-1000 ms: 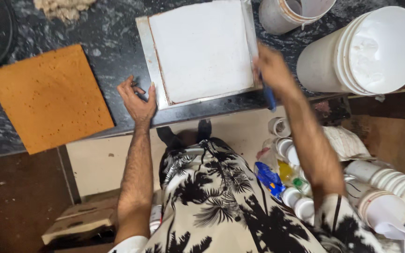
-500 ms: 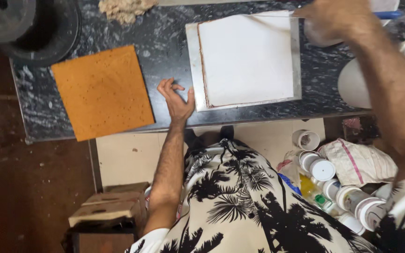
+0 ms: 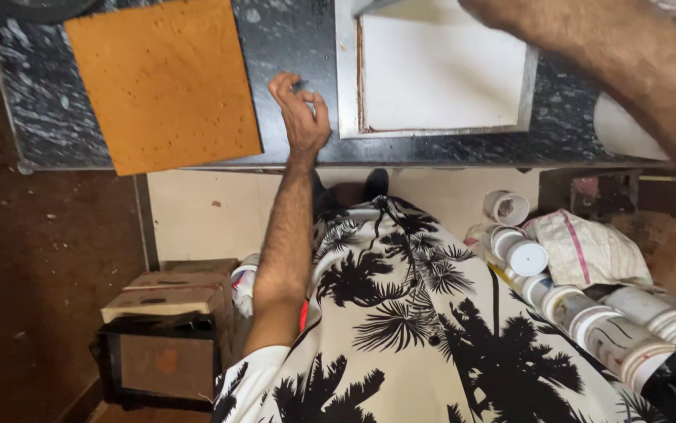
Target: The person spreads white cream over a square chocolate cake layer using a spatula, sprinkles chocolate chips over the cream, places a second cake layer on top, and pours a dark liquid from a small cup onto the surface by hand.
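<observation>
My left hand (image 3: 300, 113) rests on the black stone counter (image 3: 291, 39), fingers loosely bent and holding nothing, just left of a metal tray (image 3: 346, 86). The tray carries a square slab with a smooth white coating (image 3: 439, 74). My right forearm crosses the upper right of the view. My right hand (image 3: 488, 9) is cut off by the top edge above the white slab, so its grip is hidden. A grey flat edge (image 3: 373, 6) shows at the tray's far corner. An orange-brown square sponge slab (image 3: 162, 82) lies left of my left hand.
A white bucket (image 3: 627, 129) sits at the counter's right end. On the floor below are several white-lidded jars (image 3: 526, 257), a cloth bag (image 3: 588, 251) and, at the left, a cardboard box (image 3: 169, 329). My palm-print shirt fills the bottom.
My right hand has gone from the tray's right side to its far edge, mostly leaving the view. My left hand stays beside the tray's left rim. The view has shifted closer.
</observation>
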